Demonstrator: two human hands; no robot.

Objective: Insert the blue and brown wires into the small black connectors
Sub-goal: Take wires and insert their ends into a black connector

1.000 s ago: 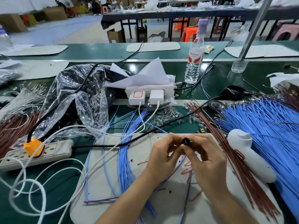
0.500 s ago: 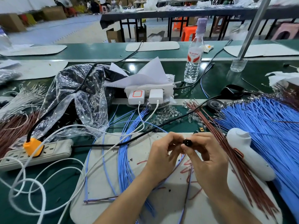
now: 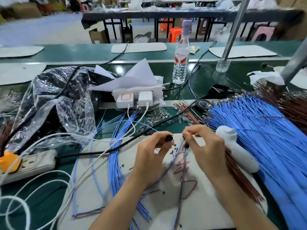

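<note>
My left hand (image 3: 149, 156) pinches a small black connector (image 3: 169, 138) between thumb and fingertips above the white mat (image 3: 199, 209). A short gap to the right, my right hand (image 3: 206, 150) pinches a blue and a brown wire (image 3: 182, 176) near their upper ends, where a second small black connector (image 3: 186, 144) sits on them. The pair of wires hangs down toward me across the mat. A wide fan of blue wires (image 3: 259, 135) lies at the right, with brown wires (image 3: 239, 173) beside it.
A white handheld tool (image 3: 235, 148) lies just right of my right hand. Bundled blue wires (image 3: 116, 163), a power strip (image 3: 31, 163) with an orange plug, white cables and a crumpled plastic bag (image 3: 56, 105) fill the left. A water bottle (image 3: 181, 63) stands behind.
My hands were together on one black connector; they have now drawn apart, the left keeping a connector, the right holding the wires. The view moved closer.
</note>
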